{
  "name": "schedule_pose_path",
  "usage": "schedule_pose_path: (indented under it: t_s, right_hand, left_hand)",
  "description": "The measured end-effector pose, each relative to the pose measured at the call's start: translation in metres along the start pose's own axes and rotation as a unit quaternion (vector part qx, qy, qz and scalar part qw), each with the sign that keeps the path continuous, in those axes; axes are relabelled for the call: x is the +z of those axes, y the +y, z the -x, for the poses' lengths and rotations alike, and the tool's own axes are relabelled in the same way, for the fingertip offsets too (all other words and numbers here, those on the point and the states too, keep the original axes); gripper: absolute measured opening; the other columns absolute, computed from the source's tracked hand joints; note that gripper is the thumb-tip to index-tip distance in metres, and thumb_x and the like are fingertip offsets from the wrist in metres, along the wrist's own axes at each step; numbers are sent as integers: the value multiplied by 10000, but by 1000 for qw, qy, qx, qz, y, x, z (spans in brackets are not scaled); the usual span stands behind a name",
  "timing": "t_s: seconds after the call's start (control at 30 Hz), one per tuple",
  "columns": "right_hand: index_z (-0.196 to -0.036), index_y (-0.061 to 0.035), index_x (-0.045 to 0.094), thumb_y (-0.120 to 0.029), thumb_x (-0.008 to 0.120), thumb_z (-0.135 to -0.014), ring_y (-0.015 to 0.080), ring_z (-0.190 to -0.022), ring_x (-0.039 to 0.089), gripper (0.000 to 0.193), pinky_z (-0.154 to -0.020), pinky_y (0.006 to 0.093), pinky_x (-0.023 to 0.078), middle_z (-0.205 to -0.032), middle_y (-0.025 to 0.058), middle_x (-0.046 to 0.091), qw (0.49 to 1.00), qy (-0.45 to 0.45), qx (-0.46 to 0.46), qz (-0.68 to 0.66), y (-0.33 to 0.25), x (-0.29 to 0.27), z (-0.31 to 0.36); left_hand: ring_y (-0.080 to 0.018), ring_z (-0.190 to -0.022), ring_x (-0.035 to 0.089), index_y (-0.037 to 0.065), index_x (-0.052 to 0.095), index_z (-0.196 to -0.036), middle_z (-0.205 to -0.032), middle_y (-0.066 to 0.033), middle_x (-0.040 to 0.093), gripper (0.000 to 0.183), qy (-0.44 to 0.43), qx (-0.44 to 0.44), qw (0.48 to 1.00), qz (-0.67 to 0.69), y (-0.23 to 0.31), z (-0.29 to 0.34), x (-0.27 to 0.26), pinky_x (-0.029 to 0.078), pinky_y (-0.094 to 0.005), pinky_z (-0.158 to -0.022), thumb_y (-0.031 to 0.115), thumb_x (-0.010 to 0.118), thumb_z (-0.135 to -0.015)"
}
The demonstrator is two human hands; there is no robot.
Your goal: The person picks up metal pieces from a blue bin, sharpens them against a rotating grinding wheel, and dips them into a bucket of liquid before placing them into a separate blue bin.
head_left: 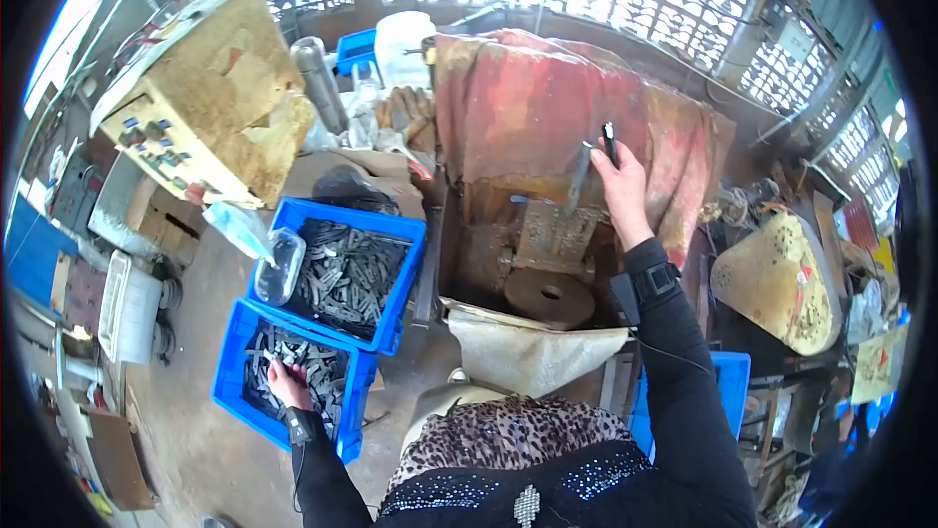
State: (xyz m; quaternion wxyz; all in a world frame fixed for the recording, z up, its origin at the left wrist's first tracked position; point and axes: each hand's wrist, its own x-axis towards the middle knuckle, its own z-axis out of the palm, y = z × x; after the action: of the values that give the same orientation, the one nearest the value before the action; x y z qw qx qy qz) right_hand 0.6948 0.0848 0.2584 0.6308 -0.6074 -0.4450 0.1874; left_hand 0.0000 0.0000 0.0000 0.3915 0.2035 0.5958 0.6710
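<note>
Head view: holding slim black piece (612, 144) in right hand (627, 190), pinched by thumb and fingers, long axis pointing roughly away from body, just beside upper end of slanting metal bar (576, 182). From there, leftward and bodyward to round disc (530, 305), near front edge of brown tray (476, 253). Reaching inside blue bin (233, 357) with left hand (289, 388), nearer to grey strips (318, 358); impossible to see whether gripping any.

Slim black piece (610, 145), one: light-tipped, stands near-upright in the right hand (626, 186). Grey strips (327, 364), many: narrow, lie loosely heaped in the nearer left blue bin (366, 383), left hand (289, 387) among them.
</note>
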Motion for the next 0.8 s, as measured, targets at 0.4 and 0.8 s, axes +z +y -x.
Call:
schedule_pose_path:
  t_s: [0.4, 0.8]
  right_hand:
    - [-1091, -108, 679, -304, 670, -882, 306, -795, 677, 286, -719, 386, 507, -860, 165, 692, 966, 24, -69, 247, -6, 31, -15]
    - [-1024, -110, 684, -271, 678, -873, 317, -806, 678, 221, -700, 385, 506, -871, 160, 696, 942, 31, -37, 333, -18, 27, -19]
  left_hand:
    - [-53, -548, 468, 82, 596, -1113, -699, 22, 522, 229, -126, -338, 919, 160, 94, 67, 131, 349, -183, -419, 268, 511, -1008]
    - [-109, -643, 536, 81, 553, -1331, -776, -2, 588, 353, -461, 41, 863, -202, 70, 204, 333, 439, -225, -595, 139, 512, -986]
